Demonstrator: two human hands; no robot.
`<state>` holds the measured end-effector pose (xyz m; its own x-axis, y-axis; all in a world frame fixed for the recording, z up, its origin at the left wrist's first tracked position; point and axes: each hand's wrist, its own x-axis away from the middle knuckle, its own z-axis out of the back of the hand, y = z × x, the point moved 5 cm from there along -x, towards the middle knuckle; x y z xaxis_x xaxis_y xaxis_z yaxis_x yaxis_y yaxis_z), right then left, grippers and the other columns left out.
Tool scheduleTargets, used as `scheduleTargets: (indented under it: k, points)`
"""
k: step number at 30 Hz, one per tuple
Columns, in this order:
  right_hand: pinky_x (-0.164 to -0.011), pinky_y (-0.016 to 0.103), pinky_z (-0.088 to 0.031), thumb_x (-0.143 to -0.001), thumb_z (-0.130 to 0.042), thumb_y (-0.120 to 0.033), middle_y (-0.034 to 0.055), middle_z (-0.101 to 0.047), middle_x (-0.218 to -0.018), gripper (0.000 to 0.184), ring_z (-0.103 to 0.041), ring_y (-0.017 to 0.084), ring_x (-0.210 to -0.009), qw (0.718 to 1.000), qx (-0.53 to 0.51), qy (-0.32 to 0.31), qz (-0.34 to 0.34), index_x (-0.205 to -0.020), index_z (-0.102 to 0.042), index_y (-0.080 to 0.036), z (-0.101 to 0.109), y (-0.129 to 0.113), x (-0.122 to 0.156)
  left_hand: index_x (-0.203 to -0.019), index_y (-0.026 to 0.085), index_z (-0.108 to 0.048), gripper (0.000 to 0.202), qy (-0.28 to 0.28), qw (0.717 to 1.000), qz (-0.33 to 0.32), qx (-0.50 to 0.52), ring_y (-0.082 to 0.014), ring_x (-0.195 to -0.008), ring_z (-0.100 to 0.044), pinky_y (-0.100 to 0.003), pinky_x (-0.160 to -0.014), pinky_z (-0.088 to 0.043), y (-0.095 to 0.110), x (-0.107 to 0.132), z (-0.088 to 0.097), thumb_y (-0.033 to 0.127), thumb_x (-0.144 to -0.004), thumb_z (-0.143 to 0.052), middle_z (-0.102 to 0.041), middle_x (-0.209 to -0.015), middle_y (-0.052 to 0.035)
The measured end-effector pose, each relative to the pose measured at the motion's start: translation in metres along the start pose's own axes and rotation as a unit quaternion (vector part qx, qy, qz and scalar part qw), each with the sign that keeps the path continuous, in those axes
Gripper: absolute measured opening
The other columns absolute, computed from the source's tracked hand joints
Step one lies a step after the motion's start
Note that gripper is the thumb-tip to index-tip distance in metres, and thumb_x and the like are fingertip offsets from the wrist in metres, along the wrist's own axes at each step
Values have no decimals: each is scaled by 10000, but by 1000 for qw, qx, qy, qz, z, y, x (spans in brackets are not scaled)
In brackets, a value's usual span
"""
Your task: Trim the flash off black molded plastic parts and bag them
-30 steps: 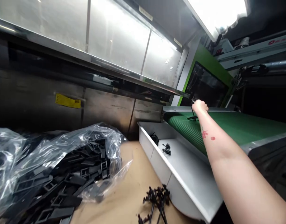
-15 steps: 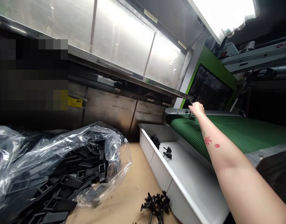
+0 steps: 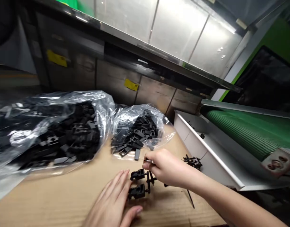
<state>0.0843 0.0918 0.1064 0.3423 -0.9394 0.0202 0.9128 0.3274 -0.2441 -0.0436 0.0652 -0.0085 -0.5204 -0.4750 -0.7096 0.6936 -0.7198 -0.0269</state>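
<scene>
Black runner parts (image 3: 137, 191) lie joined on the cardboard counter (image 3: 52, 201), bagged frames (image 3: 135, 135) behind. Right fingers (image 3: 154, 165) pinch a metal tip (image 3: 147, 161); left fingers (image 3: 117, 186) spread beside them.

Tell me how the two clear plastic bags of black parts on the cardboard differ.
The larger bag is far bigger than the smaller bag and holds many more black plastic frame parts. The larger bag's contents form a broad mound, while the smaller bag's make a low heap. The smaller bag lies closer to the white tray. Both are clear plastic, hold similar black parts and rest on the cardboard.
</scene>
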Motion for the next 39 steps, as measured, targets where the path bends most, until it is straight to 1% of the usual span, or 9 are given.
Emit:
scheduleTargets:
  k: [5,12,18,24,28,31,34,37,39]
  points:
    - [-550,240,-377,-843,-470,-236,-38,-523,-595,193,-493,97,-550,1000,-8,-16,-1,-694,-552,-145,-33,-9,-14,-1149,42,-485,480,-31,997,61,-48,-290,-1036,-565,-403,-803,-514,4,1,13,412,-872,-355,-590,-1138,-182]
    - [-511,250,-352,-790,-458,-186,40,-601,-612,187,-552,140,-559,981,-179,17,-67,-628,-545,-152,-34,11,9,-1148,52,-518,422,-103,994,13,-38,-300,-1052,-554,-451,-833,-484,15,-5,5,339,-870,-382,-554,-1183,-178]
    - [-311,165,-280,-800,-451,-304,107,-659,-834,222,-569,79,-413,891,-410,26,-193,-870,-540,-113,-46,58,51,-1158,50,-519,434,-107,994,10,-35,-308,-1066,-541,-468,-839,-473,14,-4,5,342,-865,-388,-554,-1186,-171]
    - [-293,136,-330,-750,-531,-223,107,-673,-785,132,-646,119,-522,815,-532,33,-226,-810,-553,-108,-62,68,48,-1187,65,-491,446,-124,991,36,-23,-295,-1089,-520,-469,-872,-444,13,-4,4,353,-873,-358,-533,-1217,-167]
    - [-305,151,-330,-732,-587,-266,99,-680,-760,202,-533,54,-367,785,-579,38,-218,-850,-586,-103,-51,75,63,-1237,175,-439,430,-107,989,90,39,-279,-1111,-482,-429,-868,-446,7,1,10,373,-856,-417,-504,-1251,-112]
    - [-307,163,-251,-701,-639,-358,55,-670,-774,258,-406,15,-331,789,-559,142,-211,-873,-609,-168,-25,94,92,-1171,224,-489,342,-98,980,134,108,-255,-1064,-482,-372,-829,-458,5,-2,12,328,-848,-454,-529,-1165,-84]
    - [-359,227,-286,-671,-646,-444,25,-625,-630,252,-446,96,-417,813,-354,368,-281,-846,-655,-263,4,125,133,-1057,210,-561,252,-118,974,139,133,-250,-951,-501,-368,-767,-458,8,-13,10,267,-817,-508,-564,-1029,-76]
    - [-449,321,-377,-651,-603,-516,36,-617,-576,282,-513,187,-482,852,-171,338,-361,-847,-672,-327,-2,148,155,-958,195,-599,177,-165,970,141,114,-245,-845,-507,-386,-708,-440,12,-23,5,202,-792,-538,-580,-907,-61]
    - [-434,351,-392,-602,-644,-500,38,-654,-636,379,-509,201,-425,885,-124,286,-346,-947,-654,-344,-17,158,164,-907,190,-606,140,-192,965,142,113,-244,-823,-507,-399,-699,-425,12,-26,4,169,-794,-526,-577,-866,-54]
